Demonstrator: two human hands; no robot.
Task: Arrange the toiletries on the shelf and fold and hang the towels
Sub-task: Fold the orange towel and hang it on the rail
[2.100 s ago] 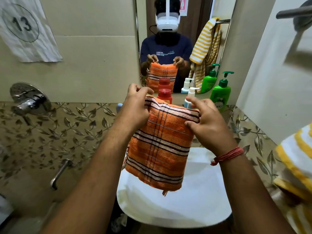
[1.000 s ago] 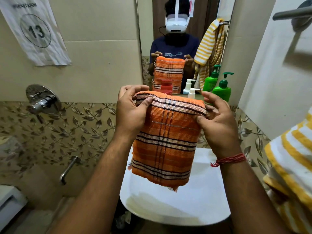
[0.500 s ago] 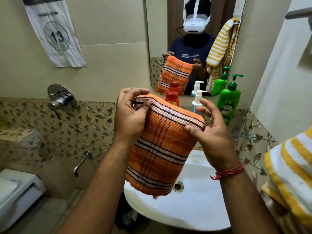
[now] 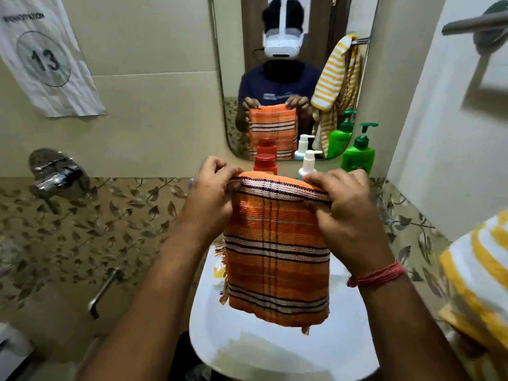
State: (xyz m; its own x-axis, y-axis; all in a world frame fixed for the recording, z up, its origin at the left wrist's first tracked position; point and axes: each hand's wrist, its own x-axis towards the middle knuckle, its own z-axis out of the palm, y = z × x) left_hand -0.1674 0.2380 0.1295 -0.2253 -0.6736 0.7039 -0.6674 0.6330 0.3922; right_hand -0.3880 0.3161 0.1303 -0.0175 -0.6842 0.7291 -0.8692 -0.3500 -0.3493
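A folded orange towel (image 4: 276,259) with dark and white stripes hangs over the white sink (image 4: 275,350). My left hand (image 4: 211,193) pinches its top left corner. My right hand (image 4: 347,213) grips the top right edge, fingers curled over the fold. Behind the towel, on the ledge under the mirror, stand a red-capped bottle (image 4: 265,163), a white pump bottle (image 4: 308,163) and a green pump bottle (image 4: 358,155). A yellow and white striped towel (image 4: 478,276) hangs at the right edge.
The mirror (image 4: 297,64) faces me and reflects me and the towels. A metal bar (image 4: 472,23) juts from the right wall at the top. A shower valve (image 4: 59,174) and a tap (image 4: 103,287) are on the left wall.
The towel has swung from a leftward tilt back to hanging level and straight. My right hand has closed over its top edge. The view has shifted right to face the mirror.
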